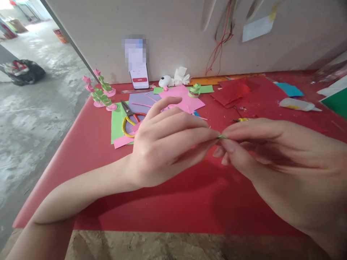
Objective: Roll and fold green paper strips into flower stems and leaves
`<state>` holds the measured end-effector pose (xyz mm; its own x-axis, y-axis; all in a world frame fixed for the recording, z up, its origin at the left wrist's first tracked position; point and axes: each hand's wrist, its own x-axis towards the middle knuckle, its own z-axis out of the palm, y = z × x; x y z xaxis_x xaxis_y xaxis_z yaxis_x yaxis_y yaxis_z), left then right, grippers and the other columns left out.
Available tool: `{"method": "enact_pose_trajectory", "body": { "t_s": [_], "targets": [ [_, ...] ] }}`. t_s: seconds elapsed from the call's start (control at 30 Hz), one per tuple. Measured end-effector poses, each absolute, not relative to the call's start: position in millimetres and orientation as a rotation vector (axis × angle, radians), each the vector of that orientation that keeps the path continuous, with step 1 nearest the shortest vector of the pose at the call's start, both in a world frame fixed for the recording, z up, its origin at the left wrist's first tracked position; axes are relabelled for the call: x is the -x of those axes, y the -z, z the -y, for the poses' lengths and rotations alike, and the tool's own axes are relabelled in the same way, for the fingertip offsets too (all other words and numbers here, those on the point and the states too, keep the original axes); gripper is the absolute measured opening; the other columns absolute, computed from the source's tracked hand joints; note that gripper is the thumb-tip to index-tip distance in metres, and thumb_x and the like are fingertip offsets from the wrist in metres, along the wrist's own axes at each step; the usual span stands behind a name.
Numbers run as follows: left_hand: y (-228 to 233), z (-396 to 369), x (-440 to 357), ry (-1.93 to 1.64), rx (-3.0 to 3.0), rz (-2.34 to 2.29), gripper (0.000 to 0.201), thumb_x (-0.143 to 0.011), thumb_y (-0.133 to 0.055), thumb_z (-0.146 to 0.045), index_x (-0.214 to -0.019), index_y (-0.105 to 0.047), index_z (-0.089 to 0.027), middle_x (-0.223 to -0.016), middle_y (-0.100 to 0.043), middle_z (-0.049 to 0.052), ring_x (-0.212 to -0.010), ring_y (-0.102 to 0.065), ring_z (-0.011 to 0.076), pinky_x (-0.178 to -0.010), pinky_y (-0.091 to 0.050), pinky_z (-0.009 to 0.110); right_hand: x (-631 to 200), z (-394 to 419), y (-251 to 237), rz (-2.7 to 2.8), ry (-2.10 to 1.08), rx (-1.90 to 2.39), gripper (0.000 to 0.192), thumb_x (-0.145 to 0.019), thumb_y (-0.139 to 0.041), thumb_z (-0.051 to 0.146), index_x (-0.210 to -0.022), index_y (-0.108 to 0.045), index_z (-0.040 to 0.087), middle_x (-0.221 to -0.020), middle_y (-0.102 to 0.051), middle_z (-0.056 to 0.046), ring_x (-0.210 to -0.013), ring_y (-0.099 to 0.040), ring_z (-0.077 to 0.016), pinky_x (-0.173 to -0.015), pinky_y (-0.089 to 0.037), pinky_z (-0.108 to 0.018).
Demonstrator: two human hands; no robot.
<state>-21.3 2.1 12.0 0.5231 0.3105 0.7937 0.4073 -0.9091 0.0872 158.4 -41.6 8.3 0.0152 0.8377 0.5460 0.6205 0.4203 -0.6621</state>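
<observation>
My left hand and my right hand meet fingertip to fingertip above the red table. Between them they pinch a small green paper strip, of which only a sliver shows. Most of the strip is hidden by the fingers. My left index finger sticks up, away from the pinch.
Behind the hands lie scissors with yellow handles on green, purple and pink paper sheets. Pink-and-green paper flowers stand at the back left, beside a phone leaning on the wall. A curled green strip, red paper and a glue bottle lie further right.
</observation>
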Motion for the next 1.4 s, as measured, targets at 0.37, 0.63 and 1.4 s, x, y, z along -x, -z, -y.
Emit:
{"method": "enact_pose_trajectory", "body": {
  "t_s": [0.37,0.63,1.4],
  "targets": [
    [4.3,-7.6,12.1,1.588,2.264,0.508,0.008,-0.081,-0.063,-0.020,-0.075,-0.066,-0.024,-0.066,-0.067,-0.008,-0.059,-0.058,0.0071,-0.092,-0.053,0.037,-157.1,46.9,-6.3,1.652,-0.433,1.166,0.010,-0.080,-0.059,0.021,-0.086,-0.060,0.029,-0.079,-0.066,0.009,-0.060,-0.061,-0.0044,-0.052,-0.054,-0.016],
    [5.5,-12.5,10.8,1.480,2.096,0.318,0.013,-0.074,-0.069,-0.012,-0.065,-0.065,-0.021,-0.069,-0.069,-0.009,-0.059,-0.060,0.0079,-0.102,-0.048,0.047,-152.9,44.0,-5.2,1.607,-0.498,1.143,0.008,-0.078,-0.060,0.018,-0.079,-0.059,0.026,-0.074,-0.066,0.009,-0.061,-0.062,-0.0036,-0.055,-0.054,-0.013],
    [-3.6,-2.6,8.0,1.744,2.786,0.805,0.005,-0.078,-0.064,-0.013,-0.073,-0.064,-0.014,-0.064,-0.068,-0.005,-0.055,-0.060,0.0042,-0.081,-0.059,0.025,-158.8,30.7,-7.7,1.400,-0.735,1.110,0.004,-0.077,-0.064,0.022,-0.075,-0.065,0.024,-0.054,-0.056,0.005,-0.042,-0.050,-0.0043,-0.037,-0.044,-0.013]
  ]
}}
